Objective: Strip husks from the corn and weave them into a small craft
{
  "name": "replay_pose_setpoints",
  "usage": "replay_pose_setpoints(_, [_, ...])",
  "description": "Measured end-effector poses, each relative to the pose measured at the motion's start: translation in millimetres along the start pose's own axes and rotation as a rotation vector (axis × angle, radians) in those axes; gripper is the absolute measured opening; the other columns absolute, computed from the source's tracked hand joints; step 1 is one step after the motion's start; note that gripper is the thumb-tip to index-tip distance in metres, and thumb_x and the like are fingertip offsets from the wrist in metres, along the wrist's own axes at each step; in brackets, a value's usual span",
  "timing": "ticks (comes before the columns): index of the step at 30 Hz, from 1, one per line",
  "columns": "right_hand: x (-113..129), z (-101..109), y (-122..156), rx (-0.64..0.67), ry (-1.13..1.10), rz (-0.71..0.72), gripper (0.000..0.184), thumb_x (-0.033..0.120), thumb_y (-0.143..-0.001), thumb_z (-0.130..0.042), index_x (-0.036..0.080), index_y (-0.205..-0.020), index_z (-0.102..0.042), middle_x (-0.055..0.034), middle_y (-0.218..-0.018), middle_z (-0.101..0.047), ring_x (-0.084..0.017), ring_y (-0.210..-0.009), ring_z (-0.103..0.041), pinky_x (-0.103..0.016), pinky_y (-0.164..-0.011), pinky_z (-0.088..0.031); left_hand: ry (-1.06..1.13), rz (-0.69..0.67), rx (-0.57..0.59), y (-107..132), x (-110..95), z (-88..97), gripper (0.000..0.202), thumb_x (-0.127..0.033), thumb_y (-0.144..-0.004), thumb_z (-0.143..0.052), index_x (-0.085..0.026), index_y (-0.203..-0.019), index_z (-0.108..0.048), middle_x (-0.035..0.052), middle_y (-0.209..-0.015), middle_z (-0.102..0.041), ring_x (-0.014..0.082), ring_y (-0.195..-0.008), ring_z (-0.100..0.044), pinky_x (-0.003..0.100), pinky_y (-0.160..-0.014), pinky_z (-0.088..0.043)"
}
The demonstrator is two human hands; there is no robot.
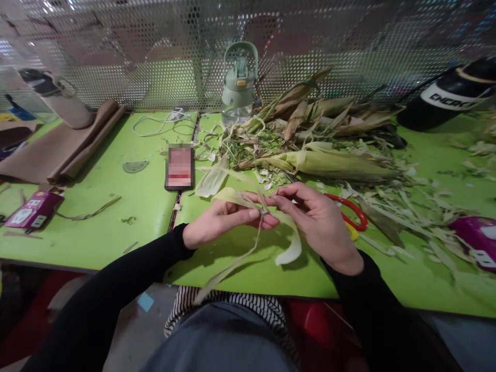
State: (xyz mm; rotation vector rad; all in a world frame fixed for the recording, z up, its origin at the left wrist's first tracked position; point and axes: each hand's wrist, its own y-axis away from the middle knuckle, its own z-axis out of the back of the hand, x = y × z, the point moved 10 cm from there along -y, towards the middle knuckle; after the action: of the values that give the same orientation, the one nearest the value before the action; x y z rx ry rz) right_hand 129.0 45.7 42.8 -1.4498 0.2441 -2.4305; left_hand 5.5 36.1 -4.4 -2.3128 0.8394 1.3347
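Observation:
Pale corn husk strips [290, 245] are gathered between my two hands above the green table. My left hand [217, 222] is closed on them, thumb on top and fingers beneath. My right hand [325, 227] pinches the husk where the strips cross at a small knot-like gather. From that spot a long narrow strip hangs toward the table's front edge, and a wider piece curls down on the right. Just beyond my right hand lie scissors with red handles [360, 214], partly hidden by it. A whole husk bundle [341, 164] rests behind my hands.
A heap of dried husks [333, 113] and shreds spreads behind and right. A green bottle [240, 85] stands near the perforated screen [155, 67]. A phone [180, 181], white cable [155, 126], clear protractor [135, 166], purple boxes [34, 209] and a black bottle [437, 106] surround the work area.

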Motion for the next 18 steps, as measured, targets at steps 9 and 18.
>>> replay_pose_setpoints(9, [-0.4, -0.7, -3.6, -0.047, 0.063, 0.015, 0.017, 0.034, -0.094, -0.062, 0.021, -0.082, -0.062, 0.0018, -0.072, -0.064, -0.011, -0.059, -0.054, -0.024, -0.054, -0.042, 0.099, 0.057, -0.083, -0.2, 7.9, 1.6, 0.030, -0.038, -0.080, -0.081, -0.014, -0.094, -0.071, 0.0088, -0.088, -0.080, 0.0171, -0.084, -0.076, 0.034, -0.092, -0.057])
replay_pose_setpoints(18, [2.2, 6.6, 3.7, -0.124, -0.151, 0.006, 0.023, 0.044, -0.090, -0.068, 0.022, -0.085, -0.062, 0.0021, -0.073, -0.062, -0.009, -0.052, -0.053, -0.023, -0.048, -0.046, 0.014, -0.021, -0.093, 3.6, -3.7, 1.1, 0.023, -0.030, -0.075, -0.085, -0.014, -0.082, -0.070, 0.0023, -0.082, -0.075, 0.0128, -0.075, -0.071, 0.028, -0.080, -0.057])
